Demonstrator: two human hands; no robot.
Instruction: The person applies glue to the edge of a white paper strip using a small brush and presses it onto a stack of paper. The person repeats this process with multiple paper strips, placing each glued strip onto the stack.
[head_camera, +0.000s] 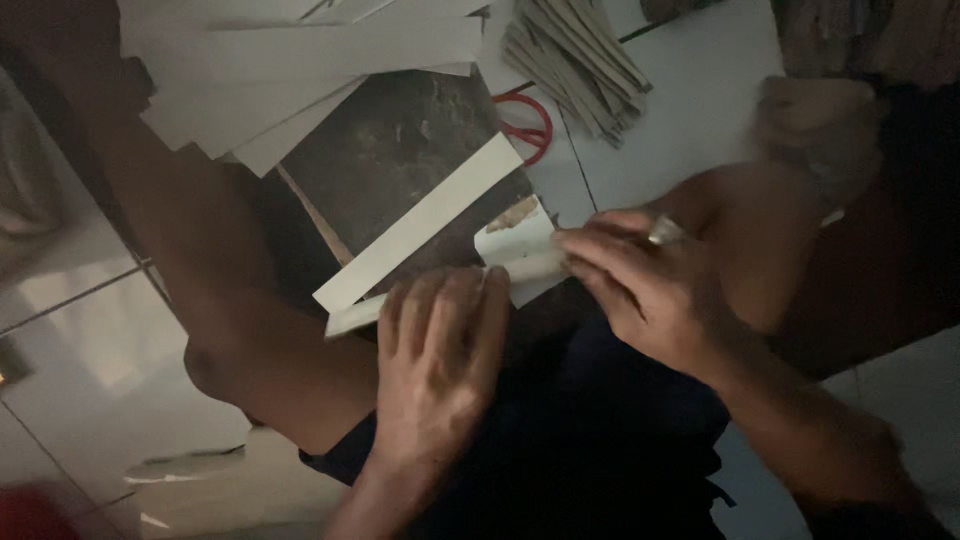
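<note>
Left hand: palm down, fingers spread flat, pressing the near half of a folded pale paper strip against the dark board; open, not grasping.
Right hand: a ring on one finger; fingers extended and pinched onto the strip's right end, beside a small white paper piece.
Strip position: directly beneath both sets of fingertips, on the board's near edge, above the person's lap.
Long axis: runs left to right, the right end slightly higher; each hand holds one end, neither being nearer.
Second strip: longer, white, lying free just beyond the hands, tilted more steeply; untouched.
Farther out: loose white sheets overlap the board's far edge; red-handled scissors lie near a bundle of grey strips.
Surround: pale tiled floor.
</note>
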